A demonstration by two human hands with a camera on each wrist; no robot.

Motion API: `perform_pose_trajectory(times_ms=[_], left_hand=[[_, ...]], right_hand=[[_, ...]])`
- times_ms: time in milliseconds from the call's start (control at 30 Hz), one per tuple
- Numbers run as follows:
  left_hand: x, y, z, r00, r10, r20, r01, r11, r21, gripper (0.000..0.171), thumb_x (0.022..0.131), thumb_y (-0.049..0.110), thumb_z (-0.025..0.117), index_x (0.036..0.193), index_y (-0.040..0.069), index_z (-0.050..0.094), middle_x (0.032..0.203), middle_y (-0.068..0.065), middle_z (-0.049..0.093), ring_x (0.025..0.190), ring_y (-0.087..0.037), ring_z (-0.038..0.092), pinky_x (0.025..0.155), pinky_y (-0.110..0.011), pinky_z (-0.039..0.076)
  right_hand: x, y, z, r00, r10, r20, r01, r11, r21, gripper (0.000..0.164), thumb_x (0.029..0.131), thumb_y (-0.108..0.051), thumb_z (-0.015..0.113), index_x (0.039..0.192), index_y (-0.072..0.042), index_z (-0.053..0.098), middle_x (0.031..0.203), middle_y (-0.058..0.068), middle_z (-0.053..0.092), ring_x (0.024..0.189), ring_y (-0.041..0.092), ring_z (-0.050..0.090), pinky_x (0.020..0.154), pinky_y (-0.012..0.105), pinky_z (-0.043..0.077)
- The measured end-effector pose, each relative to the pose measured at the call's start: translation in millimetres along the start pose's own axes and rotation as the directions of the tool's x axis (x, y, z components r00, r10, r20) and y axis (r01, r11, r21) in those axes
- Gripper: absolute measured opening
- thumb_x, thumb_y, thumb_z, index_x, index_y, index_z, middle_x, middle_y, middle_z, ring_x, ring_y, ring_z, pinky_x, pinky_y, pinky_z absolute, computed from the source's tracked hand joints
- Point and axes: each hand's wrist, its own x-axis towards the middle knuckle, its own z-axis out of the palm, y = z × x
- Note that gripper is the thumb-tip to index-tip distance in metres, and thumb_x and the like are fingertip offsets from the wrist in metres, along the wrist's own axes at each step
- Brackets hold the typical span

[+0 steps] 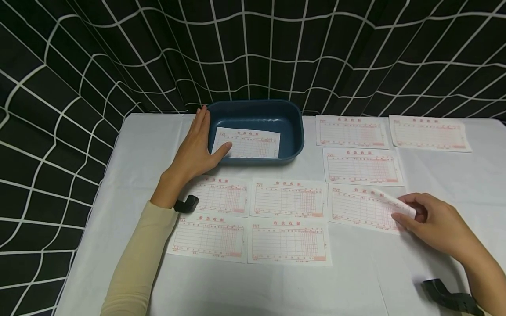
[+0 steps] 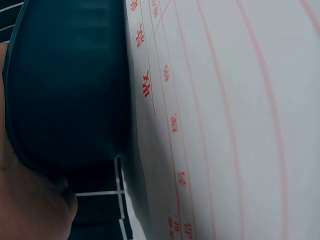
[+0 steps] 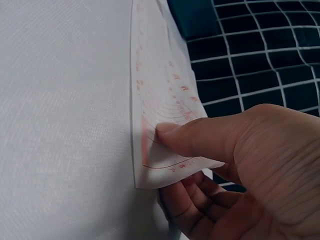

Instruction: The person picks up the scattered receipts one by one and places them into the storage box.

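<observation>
My right hand [image 1: 439,224] pinches the right edge of a receipt slip [image 1: 359,208], thumb on top and fingers beneath. That edge curls up off the table while the slip's left part stays low. In the right wrist view the thumb presses the printed corner of the slip [image 3: 165,100]. My left hand [image 1: 196,147] rests along the left end of a dark blue plastic tray [image 1: 292,156], fingers straight on its outer side and thumb over the front rim. Inside the tray lies one slip [image 1: 247,142]. The left wrist view shows the tray wall [image 2: 65,85] close up.
Several more red-printed slips lie flat on the white-covered table [image 1: 284,289]: two rows in front of the tray, including one slip [image 1: 288,241], and a group at its right, including another slip [image 1: 363,166]. A black curtain with a white grid [image 1: 253,52] hangs behind.
</observation>
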Motion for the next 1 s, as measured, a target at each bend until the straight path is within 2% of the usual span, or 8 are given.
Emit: perform_pose_trajectory(times_ms=[200, 400, 533, 767, 867, 1000], left_hand=[[0.6, -0.4, -0.1, 1.000, 0.004, -0.001, -0.004, 1.000, -0.001, 0.107, 0.096, 0.060, 0.062, 0.170, 0.004, 0.008, 0.181, -0.006, -0.002, 0.169, -0.026, -0.002, 0.136, -0.055, 0.014], [1.0, -0.6, -0.3, 1.000, 0.010, -0.006, -0.010, 1.000, -0.006, 0.107, 0.096, 0.060, 0.062, 0.170, 0.004, 0.009, 0.181, -0.007, -0.001, 0.169, -0.026, -0.002, 0.136, -0.054, 0.013], [0.8, -0.9, -0.4, 1.000, 0.008, -0.004, -0.008, 1.000, -0.008, 0.107, 0.096, 0.060, 0.062, 0.170, 0.004, 0.009, 0.181, -0.007, -0.001, 0.169, -0.026, -0.002, 0.136, -0.054, 0.013], [0.3, -0.7, -0.4, 1.000, 0.008, 0.000, -0.008, 1.000, -0.005, 0.108, 0.096, 0.060, 0.063, 0.170, 0.003, 0.008, 0.181, -0.008, -0.001, 0.169, -0.026, -0.002, 0.136, -0.053, 0.014], [0.3, -0.3, -0.3, 1.000, 0.009, 0.000, -0.009, 1.000, -0.005, 0.108, 0.096, 0.060, 0.063, 0.170, 0.003, 0.008, 0.181, -0.008, -0.001, 0.169, -0.026, -0.002, 0.136, -0.054, 0.014], [0.0, -0.5, -0.2, 1.000, 0.011, -0.007, -0.011, 1.000, -0.007, 0.108, 0.096, 0.061, 0.063, 0.170, 0.004, 0.009, 0.181, -0.007, 0.000, 0.169, -0.026, -0.001, 0.136, -0.054, 0.014]], right_hand=[[-1, -2, -1, 0.999, 0.032, -0.009, -0.032, 0.999, 0.019, 0.034, 0.091, -0.017, 0.083, 0.115, 0.002, 0.068, 0.076, 0.004, 0.058, 0.064, 0.001, 0.042, 0.053, 0.023, 0.034], [-4, -3, -2, 0.994, 0.090, -0.060, -0.087, 0.995, 0.040, 0.036, 0.095, -0.020, 0.080, 0.115, 0.007, 0.070, 0.076, 0.006, 0.068, 0.060, -0.002, 0.046, 0.050, 0.020, 0.039], [-7, -4, -2, 0.990, 0.108, -0.087, -0.104, 0.993, 0.048, 0.035, 0.094, -0.018, 0.082, 0.113, 0.009, 0.071, 0.071, 0.004, 0.067, 0.057, -0.002, 0.045, 0.049, 0.020, 0.038], [-12, 0, -3, 0.981, 0.186, -0.058, -0.182, 0.982, 0.059, 0.043, 0.094, -0.026, 0.082, 0.113, 0.011, 0.073, 0.063, 0.002, 0.065, 0.059, 0.000, 0.044, 0.053, 0.023, 0.035], [-13, 2, -5, 0.980, 0.197, -0.033, -0.194, 0.978, 0.076, 0.043, 0.097, -0.030, 0.078, 0.111, 0.010, 0.076, 0.070, 0.003, 0.072, 0.063, -0.002, 0.046, 0.055, 0.021, 0.036], [-12, 2, -7, 0.986, 0.154, -0.054, -0.149, 0.984, 0.098, 0.034, 0.099, -0.026, 0.076, 0.109, 0.007, 0.077, 0.079, 0.002, 0.076, 0.065, -0.003, 0.049, 0.054, 0.020, 0.037]])
